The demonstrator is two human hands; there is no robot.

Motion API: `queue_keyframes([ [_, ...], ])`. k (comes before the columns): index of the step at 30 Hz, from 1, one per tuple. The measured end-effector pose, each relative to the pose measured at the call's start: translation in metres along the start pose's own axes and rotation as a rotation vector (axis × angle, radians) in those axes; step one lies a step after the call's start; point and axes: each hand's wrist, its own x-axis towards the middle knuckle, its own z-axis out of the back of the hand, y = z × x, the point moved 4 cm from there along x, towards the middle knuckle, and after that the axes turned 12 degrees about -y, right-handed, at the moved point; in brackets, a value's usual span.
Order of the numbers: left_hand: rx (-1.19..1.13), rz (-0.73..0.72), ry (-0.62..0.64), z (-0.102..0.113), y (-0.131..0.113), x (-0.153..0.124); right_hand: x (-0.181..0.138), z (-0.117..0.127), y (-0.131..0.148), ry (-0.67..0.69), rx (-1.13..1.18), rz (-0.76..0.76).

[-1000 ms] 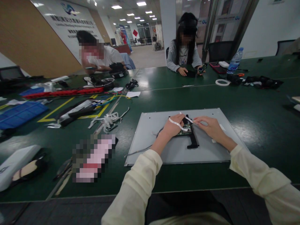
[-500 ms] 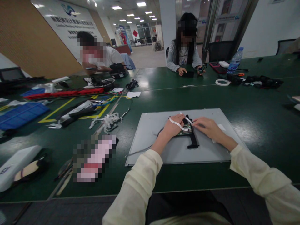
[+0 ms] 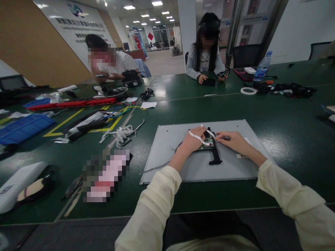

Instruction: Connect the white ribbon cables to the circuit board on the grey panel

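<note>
My left hand (image 3: 194, 139) is over a green circuit board (image 3: 205, 147) in a black bracket (image 3: 215, 155), its fingers bent and closed, the tips partly hidden. A narrow white strip (image 3: 196, 135) curves across the back of that hand, and another stretch runs from its fingers toward my right hand (image 3: 230, 141). The right thumb and forefinger pinch the strip's end beside the bracket's upper right. Under both hands lies a flat grey panel (image 3: 167, 150), carrying the board and bracket. A grey cable (image 3: 157, 168) trails off the panel's left side.
Left of the panel lie a phone with a blurred screen (image 3: 108, 177), a tangle of white strips (image 3: 123, 135) and a blue tray (image 3: 26, 127). Farther back are a white tape ring (image 3: 242, 91) and a water bottle (image 3: 262, 68). Two people sit across the green table (image 3: 183, 101).
My right hand has shifted very slightly, its fingers still pinched by the strip. The left hand stays in place. Across the table, one person's hands have moved a little.
</note>
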Motion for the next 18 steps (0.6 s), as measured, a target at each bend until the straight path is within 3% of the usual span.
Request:
queue_keyframes([
  [9,0.029,0.045,0.026,0.0033,-0.0013,0.0014,-0.0027,0.0033,-0.0008,0.03,0.024,-0.075],
  [18,0.018,0.084,0.053,0.0084,-0.004,0.0006,-0.0034,0.0044,0.0007,0.029,0.016,-0.04],
])
